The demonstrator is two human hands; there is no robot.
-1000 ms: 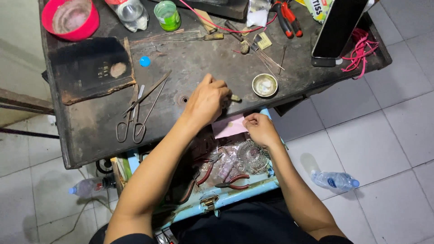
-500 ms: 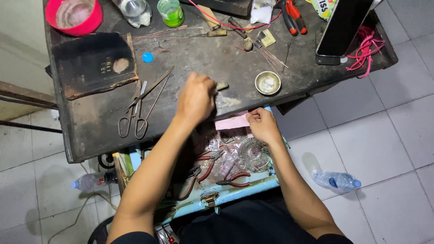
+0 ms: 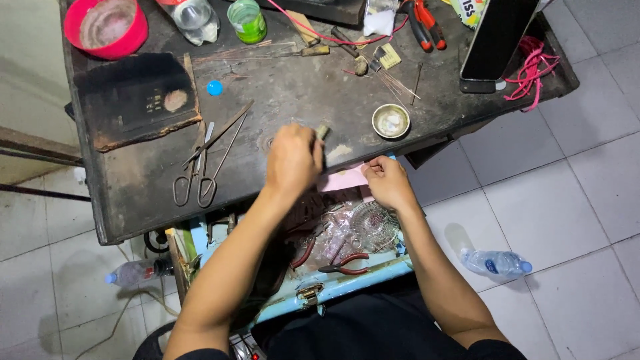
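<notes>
On my far left the scissors [image 3: 195,175] lie flat on the dark workbench [image 3: 133,193], well apart from my hands. My left hand [image 3: 292,160] is curled shut around a small brush [image 3: 323,135]; its pale tip sticks up past my knuckles, right over a light dusty patch on the bench edge. The pink paper [image 3: 343,179] lies just beside it, at the lip of the bench above the open drawer [image 3: 333,283]. My right hand [image 3: 387,181] pinches the paper's right edge, fingers closed on it. To do this well, I judge I should keep the paper tight against the bench edge, level, and sweep short strokes toward it. Further right sits the little metal dish [image 3: 391,121].
</notes>
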